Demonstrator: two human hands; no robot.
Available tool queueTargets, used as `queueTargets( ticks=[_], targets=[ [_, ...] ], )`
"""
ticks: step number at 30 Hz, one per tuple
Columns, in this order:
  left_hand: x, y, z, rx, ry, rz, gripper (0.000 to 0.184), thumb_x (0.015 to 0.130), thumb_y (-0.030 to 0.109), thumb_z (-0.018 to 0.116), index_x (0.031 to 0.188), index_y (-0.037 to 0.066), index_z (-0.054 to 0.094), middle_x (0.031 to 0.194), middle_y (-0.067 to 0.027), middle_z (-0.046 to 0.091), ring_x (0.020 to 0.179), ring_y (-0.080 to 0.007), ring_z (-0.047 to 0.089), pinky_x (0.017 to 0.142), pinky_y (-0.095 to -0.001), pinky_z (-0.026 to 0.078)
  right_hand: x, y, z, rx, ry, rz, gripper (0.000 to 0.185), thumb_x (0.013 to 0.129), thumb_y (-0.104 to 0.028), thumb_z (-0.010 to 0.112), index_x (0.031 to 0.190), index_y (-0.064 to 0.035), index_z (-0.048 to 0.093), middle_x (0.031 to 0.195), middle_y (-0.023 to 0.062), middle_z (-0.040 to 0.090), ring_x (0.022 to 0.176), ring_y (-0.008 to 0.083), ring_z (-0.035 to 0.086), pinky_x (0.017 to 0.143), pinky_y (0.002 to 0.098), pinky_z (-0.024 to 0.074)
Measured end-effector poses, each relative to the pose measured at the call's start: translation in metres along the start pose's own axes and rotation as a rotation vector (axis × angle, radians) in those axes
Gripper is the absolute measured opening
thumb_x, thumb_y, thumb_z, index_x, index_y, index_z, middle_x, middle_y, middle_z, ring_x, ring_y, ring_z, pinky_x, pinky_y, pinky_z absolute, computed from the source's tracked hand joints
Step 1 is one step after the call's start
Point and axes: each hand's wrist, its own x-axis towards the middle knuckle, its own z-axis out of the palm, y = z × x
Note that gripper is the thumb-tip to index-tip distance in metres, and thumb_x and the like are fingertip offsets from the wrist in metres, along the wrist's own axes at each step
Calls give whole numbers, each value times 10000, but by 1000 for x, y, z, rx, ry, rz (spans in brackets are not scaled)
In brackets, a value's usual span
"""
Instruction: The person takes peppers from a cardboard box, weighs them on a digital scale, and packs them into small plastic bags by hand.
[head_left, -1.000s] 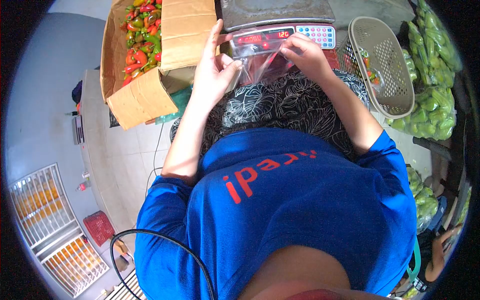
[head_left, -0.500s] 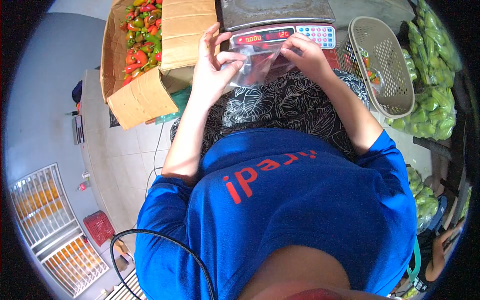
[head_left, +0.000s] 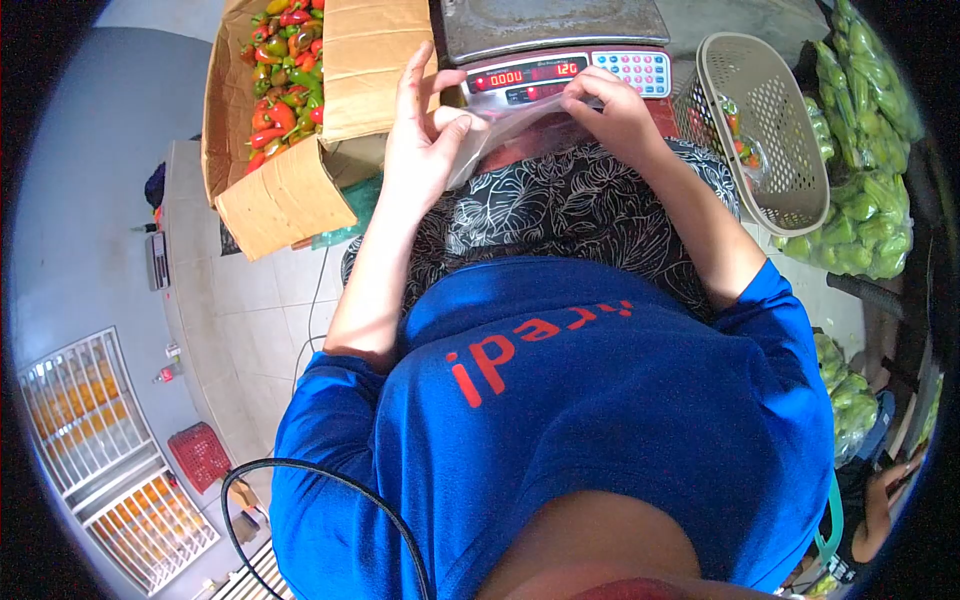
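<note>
A clear plastic bag stretches between my two hands above my lap. My left hand pinches one end between thumb and forefinger, its other fingers raised. Thumb and fingers of my right hand grip the opposite end. Just beyond the bag is a digital scale with lit red digits and a keypad, topped by a metal weighing plate. Nothing lies on the visible part of that plate.
At the left stands a cardboard box of red and green peppers. A beige perforated basket with small bagged peppers is at the right, beside large bags of green vegetables. Another person's arm shows at the lower right.
The bag has been drawn out from a crumpled, spread shape into a narrower, tauter strip between the hands. My left hand has shifted very slightly; my right hand stays nearly still.
</note>
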Motion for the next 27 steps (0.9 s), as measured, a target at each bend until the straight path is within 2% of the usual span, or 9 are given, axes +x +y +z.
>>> queueTargets(
  ticks=[2,5,8,11,17,22,27],
  targets=[
    [1,-3,0,55,33,43,831,758,-142,518,1446,126,136,1170,-121,463,683,-81,547,689,-236,506,0,0,0,4,3,22,100,771,-124,642,786,-33,605,799,100,595,788,255,577,728,326,459],
    [-2,-2,-4,151,-11,34,871,766,-141,560,1453,183,132,1207,-117,445,685,-66,514,650,-203,472,0,1,0,-6,-1,16,97,770,-123,640,787,-34,606,804,98,597,787,254,579,728,327,460],
    [-4,1,-4,228,-74,30,865,772,-139,556,1456,185,139,1180,-104,451,675,-60,498,649,-197,466,0,0,0,-4,-11,17,97,770,-124,638,789,-34,606,802,97,596,781,252,580,723,330,461],
    [-4,1,-4,323,-111,-1,871,718,-117,559,1455,139,171,1168,-92,469,652,-41,482,612,-186,451,-1,1,0,-8,-23,21,101,772,-129,634,791,-34,605,801,95,597,778,250,580,722,333,462],
    [-1,-5,-5,217,-59,65,843,731,-108,549,1450,117,172,1242,-129,445,645,-83,497,649,-220,468,-1,5,1,-34,-27,21,104,781,-125,622,802,-27,596,804,89,587,788,238,571,737,323,452],
    [-2,-5,-8,421,-20,113,836,722,-102,564,1440,121,200,1192,-134,443,640,-111,479,669,-246,468,-1,3,-1,-28,-66,78,94,794,-91,619,817,-10,579,807,78,569,802,215,551,767,303,433],
    [-5,-3,-9,485,-15,43,827,716,-103,568,1434,120,224,1130,-119,456,631,-104,457,661,-240,463,-1,5,0,-41,-29,31,111,772,-146,629,790,-39,604,791,96,589,783,254,577,723,342,457]
  ],
)
